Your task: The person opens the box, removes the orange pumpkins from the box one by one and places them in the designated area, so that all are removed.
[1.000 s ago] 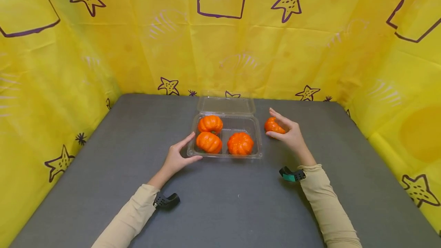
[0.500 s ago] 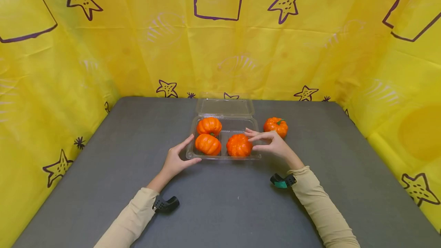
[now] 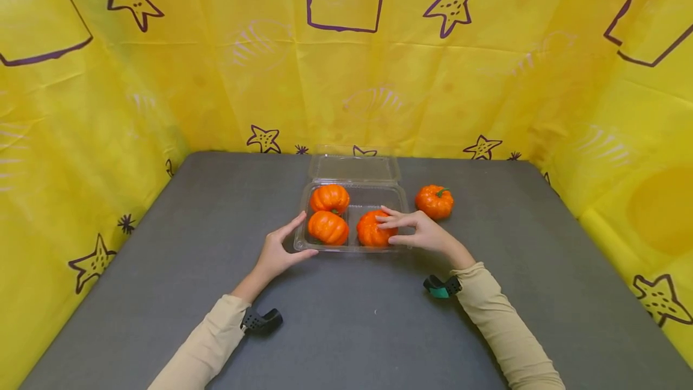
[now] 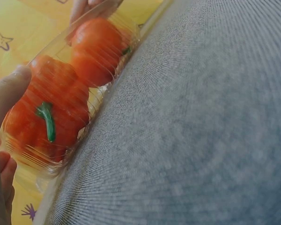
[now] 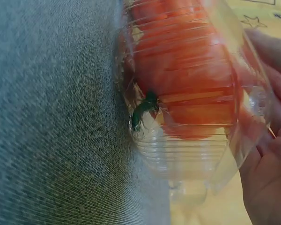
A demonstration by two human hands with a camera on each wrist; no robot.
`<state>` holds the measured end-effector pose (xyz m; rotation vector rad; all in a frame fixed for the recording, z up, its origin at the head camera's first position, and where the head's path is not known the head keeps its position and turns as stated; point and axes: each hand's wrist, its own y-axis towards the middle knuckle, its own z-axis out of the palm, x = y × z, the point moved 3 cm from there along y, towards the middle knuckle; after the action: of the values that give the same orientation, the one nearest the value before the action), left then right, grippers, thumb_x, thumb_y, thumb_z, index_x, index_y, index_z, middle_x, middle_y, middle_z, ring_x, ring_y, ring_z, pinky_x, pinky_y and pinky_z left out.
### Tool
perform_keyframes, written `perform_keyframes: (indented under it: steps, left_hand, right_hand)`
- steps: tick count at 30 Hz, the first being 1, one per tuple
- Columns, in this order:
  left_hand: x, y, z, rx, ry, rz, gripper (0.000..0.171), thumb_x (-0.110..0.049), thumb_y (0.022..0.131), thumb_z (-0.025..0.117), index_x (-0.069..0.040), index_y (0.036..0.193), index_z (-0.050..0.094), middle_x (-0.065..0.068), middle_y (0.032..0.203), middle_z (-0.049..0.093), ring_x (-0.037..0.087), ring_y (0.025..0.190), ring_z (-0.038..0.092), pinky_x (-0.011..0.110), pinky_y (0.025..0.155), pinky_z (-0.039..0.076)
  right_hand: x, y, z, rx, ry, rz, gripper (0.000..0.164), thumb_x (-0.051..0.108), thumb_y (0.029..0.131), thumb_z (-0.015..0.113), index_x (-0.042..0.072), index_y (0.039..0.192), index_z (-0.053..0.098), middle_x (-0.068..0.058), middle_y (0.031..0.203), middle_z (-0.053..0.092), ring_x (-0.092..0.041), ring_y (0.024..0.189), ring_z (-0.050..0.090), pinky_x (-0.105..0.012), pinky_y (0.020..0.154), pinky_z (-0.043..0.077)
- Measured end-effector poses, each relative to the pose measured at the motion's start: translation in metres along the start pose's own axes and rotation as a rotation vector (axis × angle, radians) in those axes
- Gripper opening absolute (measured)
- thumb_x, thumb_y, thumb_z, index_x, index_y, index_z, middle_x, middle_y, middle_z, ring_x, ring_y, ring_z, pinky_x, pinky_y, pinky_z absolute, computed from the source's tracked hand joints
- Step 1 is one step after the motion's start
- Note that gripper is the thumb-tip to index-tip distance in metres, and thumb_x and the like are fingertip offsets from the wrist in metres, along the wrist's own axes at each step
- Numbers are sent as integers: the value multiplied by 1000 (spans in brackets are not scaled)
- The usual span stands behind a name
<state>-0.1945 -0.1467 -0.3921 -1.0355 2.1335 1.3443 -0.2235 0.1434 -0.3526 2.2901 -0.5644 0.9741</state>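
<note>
An unlidded clear plastic clamshell container (image 3: 357,250) stands on the table. Two small orange pumpkins, one behind (image 3: 329,198) and one in front (image 3: 328,229), lie in its left half. My left hand (image 3: 273,256) spans the near left corner, straight fingers along the side and thumb at the front edge. My right hand (image 3: 425,235) reaches over the right wall and holds the pumpkin (image 3: 369,232) in the right half between thumb and fingertips. A pumpkin's green stem (image 4: 48,123) shows through the plastic in the left wrist view. The fingertips are out of sight in the right wrist view.
Another orange pumpkin (image 3: 435,202) with a green stem sits on the grey table (image 3: 346,330), just right of the container. The hinged lid (image 3: 354,168) leans back behind it. Yellow printed cloth (image 3: 346,89) encloses the table at the back and sides.
My right hand has left the pumpkin outside, moved left and forward over the container wall, and taken hold of the pumpkin inside at right. My left hand stays at the corner.
</note>
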Motion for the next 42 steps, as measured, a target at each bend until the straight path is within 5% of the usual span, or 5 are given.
perform_keyframes:
  steps: [11,18,27,35,42]
  left_hand:
    - [-3,2,2,-9,30,78,70,3,54,83,16,115,51,29,115,51,41,104,50,32,92,36]
    - [-4,3,2,-14,30,90,70,3,53,83,16,114,51,30,115,51,42,103,50,26,93,35]
    - [-2,3,3,-26,33,105,71,5,51,83,17,114,52,30,114,51,43,102,51,24,93,35]
    - [-2,4,3,-21,41,86,71,4,53,82,16,115,51,29,116,51,41,103,51,28,92,36]
    - [-1,2,2,-25,35,80,70,4,54,82,16,115,51,28,116,50,41,104,50,25,93,35]
  right_hand:
    - [-38,7,-4,-86,-166,111,57,7,69,76,2,121,56,-10,125,51,-23,116,45,-32,88,41]
    - [-43,9,-5,-154,-243,86,54,10,66,79,4,116,60,-8,113,60,-20,100,57,-33,79,48]
    - [-43,10,-4,-48,-234,126,55,20,81,67,-2,127,48,-12,111,60,-18,84,59,-31,70,48]
    - [-42,12,-2,-92,-166,28,58,6,77,69,2,130,46,-14,132,43,-23,114,46,-34,83,46]
    - [-44,13,0,-47,-306,17,66,10,71,76,3,129,47,-13,133,42,-20,118,43,-32,88,42]
